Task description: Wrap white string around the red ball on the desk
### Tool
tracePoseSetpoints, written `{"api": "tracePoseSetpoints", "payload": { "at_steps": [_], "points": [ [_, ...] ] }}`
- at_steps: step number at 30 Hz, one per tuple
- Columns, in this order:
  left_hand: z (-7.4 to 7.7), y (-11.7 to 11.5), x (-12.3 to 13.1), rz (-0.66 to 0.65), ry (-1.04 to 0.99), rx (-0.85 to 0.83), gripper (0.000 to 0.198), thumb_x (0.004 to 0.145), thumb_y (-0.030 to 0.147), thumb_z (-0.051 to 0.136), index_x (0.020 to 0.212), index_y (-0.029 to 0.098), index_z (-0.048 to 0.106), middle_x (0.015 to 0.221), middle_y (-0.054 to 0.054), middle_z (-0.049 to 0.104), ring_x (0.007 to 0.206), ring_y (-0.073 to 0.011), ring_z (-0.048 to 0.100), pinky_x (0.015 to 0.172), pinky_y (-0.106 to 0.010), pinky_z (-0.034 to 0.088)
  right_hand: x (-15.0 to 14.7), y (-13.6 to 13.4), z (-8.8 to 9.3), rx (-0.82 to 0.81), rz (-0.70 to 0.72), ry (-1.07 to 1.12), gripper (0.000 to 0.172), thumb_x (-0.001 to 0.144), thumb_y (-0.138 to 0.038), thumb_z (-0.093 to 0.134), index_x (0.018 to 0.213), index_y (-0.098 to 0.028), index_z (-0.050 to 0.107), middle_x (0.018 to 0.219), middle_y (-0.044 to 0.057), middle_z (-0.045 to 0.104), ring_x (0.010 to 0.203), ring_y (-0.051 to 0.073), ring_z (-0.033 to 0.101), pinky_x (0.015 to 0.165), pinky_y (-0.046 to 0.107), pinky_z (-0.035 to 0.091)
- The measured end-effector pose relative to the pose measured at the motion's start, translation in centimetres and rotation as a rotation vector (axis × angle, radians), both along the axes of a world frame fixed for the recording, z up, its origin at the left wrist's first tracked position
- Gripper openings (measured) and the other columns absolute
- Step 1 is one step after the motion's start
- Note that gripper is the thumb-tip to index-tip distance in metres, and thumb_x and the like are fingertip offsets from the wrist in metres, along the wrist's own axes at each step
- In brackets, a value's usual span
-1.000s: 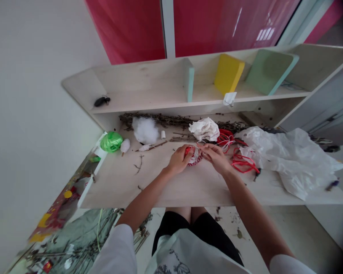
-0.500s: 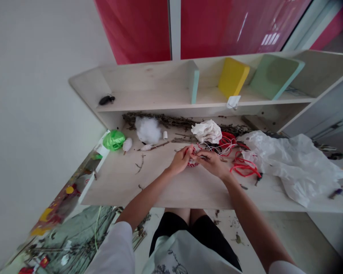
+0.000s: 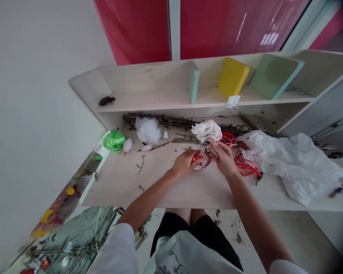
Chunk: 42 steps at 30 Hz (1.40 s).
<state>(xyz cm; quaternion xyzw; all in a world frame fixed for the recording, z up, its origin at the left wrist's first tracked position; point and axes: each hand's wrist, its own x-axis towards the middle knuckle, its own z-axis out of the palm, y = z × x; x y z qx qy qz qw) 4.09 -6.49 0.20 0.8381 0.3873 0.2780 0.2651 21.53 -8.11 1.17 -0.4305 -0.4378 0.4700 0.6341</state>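
Since a moment ago, the left hand (image 3: 185, 163) and right hand (image 3: 223, 158) have drifted right and spread a little, and the one red-and-white bundle (image 3: 200, 161) has shifted right too. It sits on the desk (image 3: 117, 179), just between them. Left hand's curled around its near side, touching it, while the right's just beside it, with fingers (image 3: 215, 146) pinched on thin white threads (image 3: 208, 146). So they're apart, but only just. Nearby I count two tangles of red cord (image 3: 247, 165), one crumpled white tissue (image 3: 206, 130), one wad of cotton wool (image 3: 148, 130), one green ball of ribbon (image 3: 114, 140) and one big white plastic sheet (image 3: 291, 163). Dried twigs (image 3: 185, 121) lie along the back.
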Motion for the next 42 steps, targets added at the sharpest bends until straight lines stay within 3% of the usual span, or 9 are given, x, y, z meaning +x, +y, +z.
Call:
{"api": "tracePoseSetpoints", "payload": {
  "at_steps": [5, 10, 13, 16, 21, 27, 33, 37, 42],
  "points": [
    [0.0, -0.3, 0.4, 0.058, 0.065, 0.016, 0.046, 0.095, 0.046, 0.044, 0.127, 0.015, 0.058, 0.123, -0.016, 0.065, 0.115, -0.0282, 0.06, 0.099, -0.04, 0.046, 0.5, -0.4, 0.2, -0.005, 0.068, -0.112, 0.042, 0.069, -0.059, 0.075, 0.066, -0.019, 0.064, 0.053, -0.003, 0.044, 0.049, 0.008, 0.028, 0.047, 0.024, 0.023],
    [-0.5, 0.3, 0.1, 0.082, -0.082, -0.055, 0.046, 0.098, 0.045, 0.033, 0.121, 0.016, 0.06, 0.12, -0.013, 0.067, 0.111, -0.0246, 0.062, 0.099, -0.037, 0.045, 0.5, -0.9, 1.0, 0.01, 0.227, -0.301, 0.046, 0.072, -0.061, 0.071, 0.061, -0.017, 0.064, 0.051, -0.003, 0.039, 0.049, 0.008, 0.028, 0.047, 0.024, 0.021],
    [-0.6, 0.6, 0.2, 0.135, -0.194, -0.136, 0.05, 0.098, 0.051, 0.027, 0.099, 0.018, 0.065, 0.098, -0.009, 0.071, 0.093, -0.0212, 0.064, 0.088, -0.032, 0.047, 0.2, -1.0, 1.4, 0.016, 0.333, -0.412, 0.045, 0.074, -0.06, 0.07, 0.06, -0.017, 0.063, 0.051, -0.003, 0.041, 0.049, 0.008, 0.03, 0.047, 0.024, 0.023],
    [-0.7, 0.8, 0.3, 0.221, -0.281, -0.253, 0.059, 0.096, 0.06, 0.024, 0.07, 0.019, 0.057, 0.068, -0.004, 0.061, 0.067, -0.0168, 0.057, 0.069, -0.029, 0.045, -0.2, -1.1, 1.3, 0.056, 0.324, -0.517, 0.043, 0.076, -0.057, 0.068, 0.062, -0.017, 0.064, 0.054, -0.001, 0.047, 0.052, 0.009, 0.036, 0.05, 0.024, 0.029],
    [-0.8, 1.0, 0.4, 0.295, -0.358, -0.278, 0.06, 0.091, 0.069, 0.028, 0.06, 0.021, 0.044, 0.058, 0.001, 0.048, 0.059, -0.0137, 0.046, 0.062, -0.027, 0.039, -1.5, -1.4, 0.8, 0.164, 0.289, -0.66, 0.042, 0.083, -0.055, 0.062, 0.064, -0.018, 0.064, 0.06, 0.001, 0.054, 0.057, 0.012, 0.042, 0.054, 0.025, 0.034],
    [-1.4, 1.9, 0.1, 0.405, -0.445, -0.307, 0.059, 0.087, 0.071, 0.033, 0.058, 0.021, 0.044, 0.057, 0.002, 0.045, 0.059, -0.013, 0.045, 0.063, -0.027, 0.039, -2.4, -1.6, 0.2, 0.266, 0.243, -0.782, 0.037, 0.088, -0.049, 0.059, 0.068, -0.019, 0.065, 0.066, 0.004, 0.061, 0.059, 0.014, 0.049, 0.061, 0.027, 0.038],
    [-1.3, 3.7, -0.3, 0.612, -0.753, -0.593, 0.056, 0.087, 0.069, 0.037, 0.066, 0.019, 0.054, 0.064, -0.002, 0.061, 0.069, -0.0161, 0.06, 0.067, -0.027, 0.047, -2.4, -1.4, -0.1, 0.262, 0.217, -0.753, 0.037, 0.09, -0.048, 0.056, 0.07, -0.018, 0.067, 0.065, 0.003, 0.06, 0.059, 0.014, 0.048, 0.059, 0.027, 0.037],
    [-0.6, 4.3, -0.7, 0.597, -1.008, -0.788, 0.05, 0.092, 0.062, 0.035, 0.085, 0.019, 0.062, 0.085, -0.004, 0.071, 0.083, -0.0164, 0.068, 0.077, -0.028, 0.054, -2.8, -1.3, -0.1, 0.254, 0.251, -0.756, 0.04, 0.091, -0.047, 0.054, 0.065, -0.018, 0.064, 0.062, 0.003, 0.057, 0.057, 0.013, 0.046, 0.058, 0.026, 0.035],
    [-0.3, 4.6, -1.3, 0.56, -1.129, -0.929, 0.049, 0.094, 0.06, 0.035, 0.098, 0.02, 0.064, 0.099, -0.005, 0.073, 0.096, -0.0175, 0.069, 0.084, -0.03, 0.056, -2.7, -1.0, -0.7, 0.205, 0.229, -0.71, 0.045, 0.09, -0.053, 0.053, 0.063, -0.018, 0.062, 0.057, 0.0, 0.046, 0.054, 0.011, 0.037, 0.053, 0.025, 0.031]
  ]
}}
